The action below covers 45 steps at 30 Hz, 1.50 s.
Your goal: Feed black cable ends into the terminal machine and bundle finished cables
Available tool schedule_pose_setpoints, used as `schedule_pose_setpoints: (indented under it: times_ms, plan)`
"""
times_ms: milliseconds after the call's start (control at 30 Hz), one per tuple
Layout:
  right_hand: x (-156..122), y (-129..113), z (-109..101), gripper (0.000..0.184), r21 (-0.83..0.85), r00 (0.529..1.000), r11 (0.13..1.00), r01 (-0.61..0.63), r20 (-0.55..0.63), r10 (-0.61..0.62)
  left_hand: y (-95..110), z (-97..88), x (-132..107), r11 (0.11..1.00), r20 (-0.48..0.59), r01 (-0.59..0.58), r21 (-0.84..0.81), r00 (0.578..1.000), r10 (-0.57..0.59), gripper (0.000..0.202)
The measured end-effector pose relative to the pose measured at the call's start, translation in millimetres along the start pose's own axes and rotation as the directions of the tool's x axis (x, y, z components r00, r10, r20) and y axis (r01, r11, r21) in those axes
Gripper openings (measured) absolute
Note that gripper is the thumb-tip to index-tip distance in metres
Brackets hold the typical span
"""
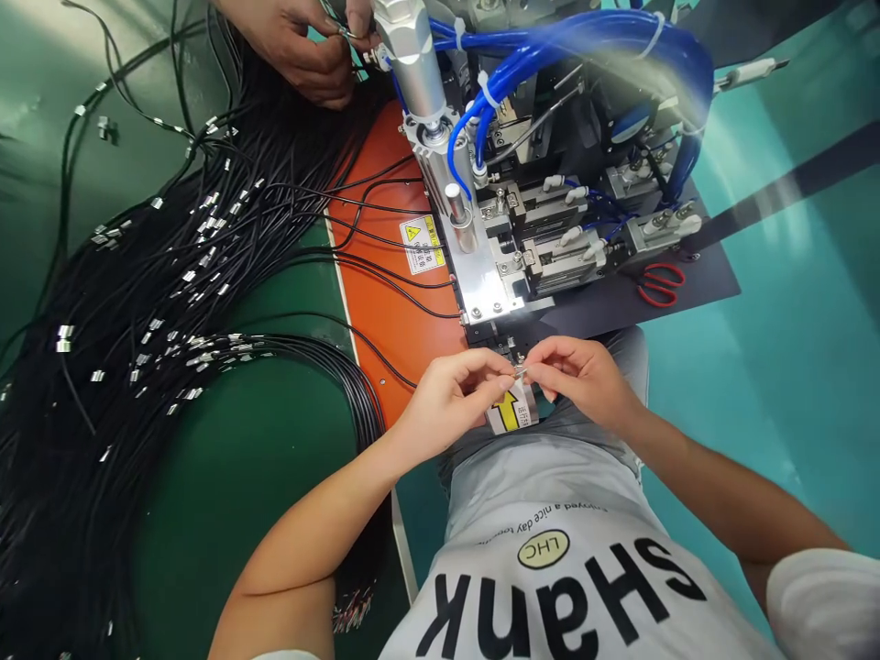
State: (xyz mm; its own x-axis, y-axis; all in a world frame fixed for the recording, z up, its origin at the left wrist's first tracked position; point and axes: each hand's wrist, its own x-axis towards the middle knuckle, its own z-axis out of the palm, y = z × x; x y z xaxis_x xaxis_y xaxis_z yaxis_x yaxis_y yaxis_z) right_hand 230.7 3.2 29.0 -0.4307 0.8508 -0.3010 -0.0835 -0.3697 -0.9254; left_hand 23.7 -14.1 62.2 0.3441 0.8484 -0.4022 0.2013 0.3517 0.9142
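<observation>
In front of the machine, my left hand (454, 394) pinches the end of a black cable (381, 362), which runs in from the left and passes behind that hand. My right hand (577, 374) is closed too, thumb against fingers, on thin light wires (521, 369) at the cable's end. The fingertips of both hands nearly meet; fine detail between them is too small to make out. Just below them is a metal plate with a yellow arrow label (509, 411). The silver machine block (489, 291) stands right beyond my fingers.
Black cables with silver ends (199, 238) cover much of the green table (254, 458) at left. A co-worker's hands (309, 55) work at the top. Blue air hoses (550, 46) arch over the machine. Red-handled scissors (661, 284) lie right, on a dark board.
</observation>
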Motion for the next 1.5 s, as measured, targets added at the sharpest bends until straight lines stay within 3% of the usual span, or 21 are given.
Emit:
schedule_pose_setpoints:
  times_ms: [200, 600, 967, 1100, 1267, 1400, 1500]
  plan:
    - [8, 9, 0, 0.012, 0.096, 0.994, 0.992, -0.079, 0.085, 0.071, -9, -1.9, -1, 0.997, -0.013, -0.051, -0.062, 0.999, 0.05, 0.024]
    - [17, 17, 2, 0.009, 0.171, 0.998, 0.984, -0.046, 0.04, 0.039, -15, -3.1, -6, 0.99, -0.064, -0.13, -0.052, 0.99, 0.126, 0.021]
    - [18, 10, 7, 0.021, 0.042, 0.992, 0.994, -0.098, 0.081, 0.094, -14, -2.8, -5, 0.99, -0.113, -0.138, -0.012, 0.984, 0.136, 0.02]
    - [15, 12, 6, 0.022, 0.006, 0.997, 0.997, -0.073, 0.016, 0.073, -15, -1.4, -5, 0.991, -0.149, -0.134, -0.011, 0.98, 0.131, 0.019]
    - [16, 4, 3, 0.019, -0.077, 0.998, 0.997, 0.012, 0.058, -0.007, -18, 1.1, -5, 0.985, -0.171, -0.174, 0.012, 0.97, 0.174, 0.015]
    - [10, 1, 13, 0.012, -0.22, 0.989, 0.967, 0.129, -0.042, -0.142, -20, 2.7, -6, 0.974, -0.232, -0.22, 0.046, 0.946, 0.225, 0.012]
    - [5, 6, 24, 0.014, -0.195, 0.986, 0.976, 0.1, -0.11, -0.123, -19, 3.9, -5, 0.972, -0.282, -0.234, 0.032, 0.931, 0.233, 0.012]
